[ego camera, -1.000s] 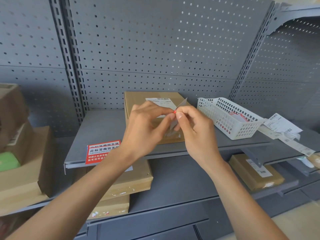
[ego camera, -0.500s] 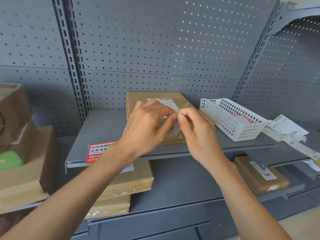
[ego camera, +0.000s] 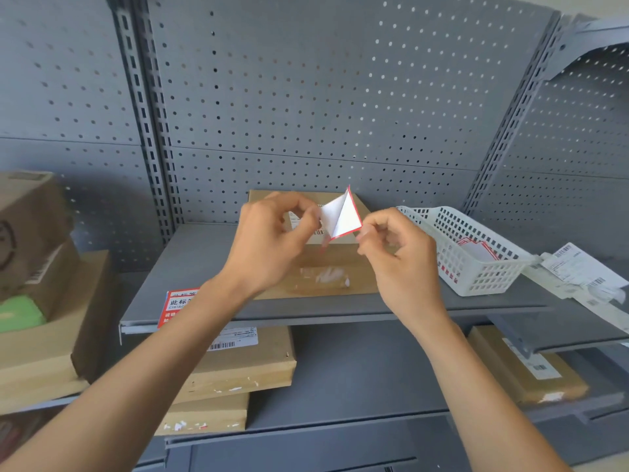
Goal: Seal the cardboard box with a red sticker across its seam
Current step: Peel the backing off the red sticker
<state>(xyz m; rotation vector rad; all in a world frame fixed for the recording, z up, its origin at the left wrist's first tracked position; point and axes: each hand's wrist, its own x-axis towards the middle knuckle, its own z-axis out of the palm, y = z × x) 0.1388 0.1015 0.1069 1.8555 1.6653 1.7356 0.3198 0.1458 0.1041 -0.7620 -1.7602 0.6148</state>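
A flat cardboard box [ego camera: 326, 267] with a white shipping label lies on the grey shelf [ego camera: 190, 264], close to the pegboard. Above it I hold a red sticker [ego camera: 343, 218] whose white underside faces me, its red edge showing. My left hand [ego camera: 272, 240] pinches the sticker's left part. My right hand [ego camera: 398, 253] pinches its lower right corner. The sheet has split into two layers that spread apart in a V between my hands. Both hands hover over the box without touching it.
A white plastic basket [ego camera: 476, 253] with more red stickers stands to the right of the box. Another red sticker [ego camera: 177, 304] lies on the shelf's front left edge. Loose paper labels [ego camera: 582, 274] lie at the far right. Cardboard parcels [ego camera: 235, 373] are stacked on lower shelves and at the left.
My hands have drawn apart, the right one moving right. The sticker was pinched closed between my fingertips; now its two layers have opened and the white side shows.
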